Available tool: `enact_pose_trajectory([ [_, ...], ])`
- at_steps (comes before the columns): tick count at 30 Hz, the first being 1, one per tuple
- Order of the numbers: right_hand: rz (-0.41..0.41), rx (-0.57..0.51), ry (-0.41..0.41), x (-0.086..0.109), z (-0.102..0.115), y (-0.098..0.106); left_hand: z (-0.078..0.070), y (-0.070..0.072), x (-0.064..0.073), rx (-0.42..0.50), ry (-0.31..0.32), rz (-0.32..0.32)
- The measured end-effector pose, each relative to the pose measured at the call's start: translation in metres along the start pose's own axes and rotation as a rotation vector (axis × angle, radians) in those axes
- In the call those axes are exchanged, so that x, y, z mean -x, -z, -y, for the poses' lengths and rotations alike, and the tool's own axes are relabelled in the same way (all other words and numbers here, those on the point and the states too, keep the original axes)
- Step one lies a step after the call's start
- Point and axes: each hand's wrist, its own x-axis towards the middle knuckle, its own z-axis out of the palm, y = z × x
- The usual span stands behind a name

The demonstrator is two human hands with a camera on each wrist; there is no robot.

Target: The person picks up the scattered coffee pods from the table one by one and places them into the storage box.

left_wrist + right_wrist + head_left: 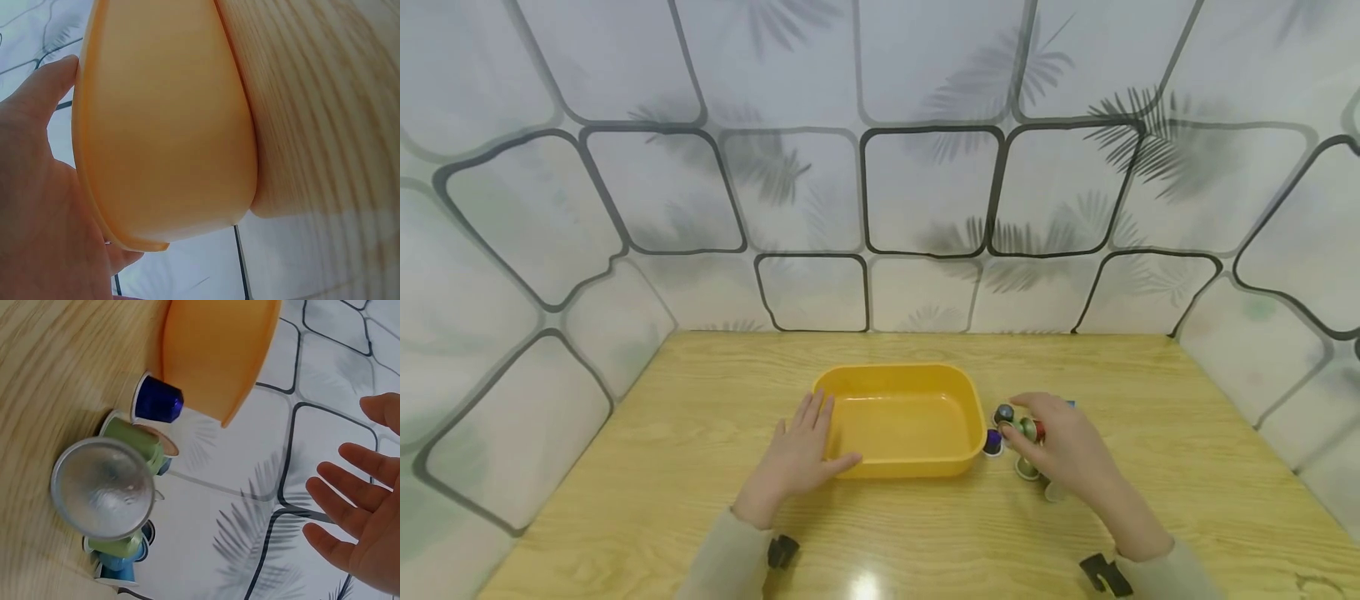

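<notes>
A yellow plastic basin (898,467) sits on the table. My left hand (797,454) rests at its left end, fingers straight along the rim and thumb over the near edge; in the left wrist view that hand (44,187) lies against the rim. To the basin's right, my right hand (1071,446) hovers over a group of coffee capsules, fingers loosely bent with nothing in them. A dark blue capsule (159,400) lies nearest the basin. Beside it are a green capsule (131,437) and one showing its silver foil lid (103,487); others are partly hidden.
The wooden table (700,400) stretches out around the basin. A patterned cloth backdrop (925,192) with outlined shapes and leaf prints rises behind and on both sides. Dark wrist straps (782,550) show at the sleeves.
</notes>
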Motion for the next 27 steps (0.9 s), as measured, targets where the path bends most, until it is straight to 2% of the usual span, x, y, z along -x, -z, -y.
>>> enact_pose_trajectory([
  [9, 0.136, -0.026, -0.008, -0.003, -0.008, -0.007, 0.003, -0.002, -0.001, 0.018, 0.0, 0.015],
  [16, 0.189, 0.008, 0.001, -0.001, -0.016, -0.015, 0.003, -0.004, -0.002, 0.037, 0.0, 0.014],
  [23, 0.293, 0.002, -0.022, 0.001, -0.024, -0.018, 0.004, -0.005, -0.003, 0.04, 0.002, 0.03],
  [27, 0.318, 0.025, -0.007, 0.004, -0.028, -0.018, 0.004, -0.005, -0.002, 0.04, 0.0, 0.031],
])
